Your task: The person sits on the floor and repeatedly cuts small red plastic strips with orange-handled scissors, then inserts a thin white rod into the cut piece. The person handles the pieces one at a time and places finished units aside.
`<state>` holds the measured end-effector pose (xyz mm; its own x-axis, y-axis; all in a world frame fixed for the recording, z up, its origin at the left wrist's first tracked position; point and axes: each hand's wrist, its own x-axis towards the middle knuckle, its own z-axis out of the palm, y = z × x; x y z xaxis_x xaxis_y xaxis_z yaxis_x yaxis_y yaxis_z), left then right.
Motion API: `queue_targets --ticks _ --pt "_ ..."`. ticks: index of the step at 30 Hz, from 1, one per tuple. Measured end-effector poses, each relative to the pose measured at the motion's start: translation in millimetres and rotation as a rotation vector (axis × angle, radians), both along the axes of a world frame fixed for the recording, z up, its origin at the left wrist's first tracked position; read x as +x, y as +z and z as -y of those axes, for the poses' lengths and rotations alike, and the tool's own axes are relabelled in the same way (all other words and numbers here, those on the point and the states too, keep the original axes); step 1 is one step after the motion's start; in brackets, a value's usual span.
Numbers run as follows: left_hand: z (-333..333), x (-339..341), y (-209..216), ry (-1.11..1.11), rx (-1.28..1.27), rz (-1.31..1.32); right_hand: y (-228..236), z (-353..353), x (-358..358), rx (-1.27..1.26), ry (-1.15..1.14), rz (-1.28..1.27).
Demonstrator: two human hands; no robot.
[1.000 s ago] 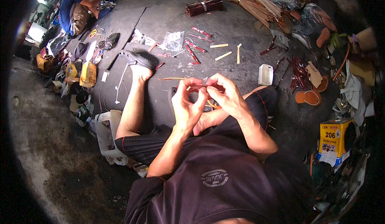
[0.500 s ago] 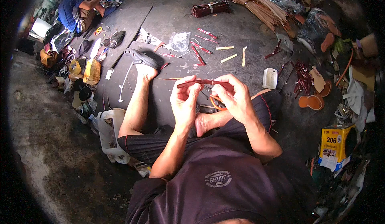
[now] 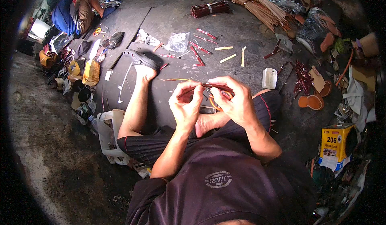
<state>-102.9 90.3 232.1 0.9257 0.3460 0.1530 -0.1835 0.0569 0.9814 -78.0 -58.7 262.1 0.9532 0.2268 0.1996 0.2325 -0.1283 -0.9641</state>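
Observation:
A narrow dark-red glossy strip [image 3: 206,85] stretches between my two hands, above my crossed bare foot [image 3: 211,122]. My left hand [image 3: 185,107] pinches one end between thumb and fingers, and my right hand [image 3: 238,104] grips the other end the same way. The fingers partly cover the strip, which looks bent within them. Just below the right hand's fingers an orange loop [image 3: 213,101] shows, partly hidden. Several similar red strips [image 3: 197,56] and pale yellow strips [image 3: 228,58] lie on the dark floor ahead.
A bundle of dark-red strips [image 3: 210,9] and a larger tan bundle [image 3: 255,7] lie at the back. To the right are a white tray [image 3: 270,78], sandals [image 3: 311,102] and a yellow tin [image 3: 334,144]. A white container [image 3: 110,138] stands left; another person [image 3: 64,17] sits far left.
My hands have closed in around the red strip, so less of it shows and it looks more bent. The other person at far left has leaned over.

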Motion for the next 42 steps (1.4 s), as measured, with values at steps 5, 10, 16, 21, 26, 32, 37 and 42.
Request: queue_targets --ticks 5,10,16,21,26,32,37,42 --pt "3 -5 12 0.046 0.426 0.112 -4 -3 6 -0.153 -0.043 0.053" --pt "-2 5 8 -0.005 0.047 -0.172 -30 -10 15 -0.015 -0.043 -0.03" --pt "-17 15 1 -0.113 -0.186 -0.301 -20 18 20 0.16 0.092 -0.288" --pt "-23 14 -11 -0.107 -0.207 -0.261 -20 25 20 0.134 0.017 -0.264" --pt "-31 8 -17 -0.111 -0.415 -0.243 -23 24 16 0.117 -0.123 -0.112" --pt "-9 -3 -12 -0.199 -0.614 -0.28 -43 0 -4 0.344 -0.206 -0.2" --pt "0 -8 -14 -0.215 -0.644 -0.222 -39 -10 -20 0.405 -0.185 -0.256" --pt "1 -12 -15 -0.208 -0.645 -0.228 -45 -8 -21 0.403 -0.173 -0.189"
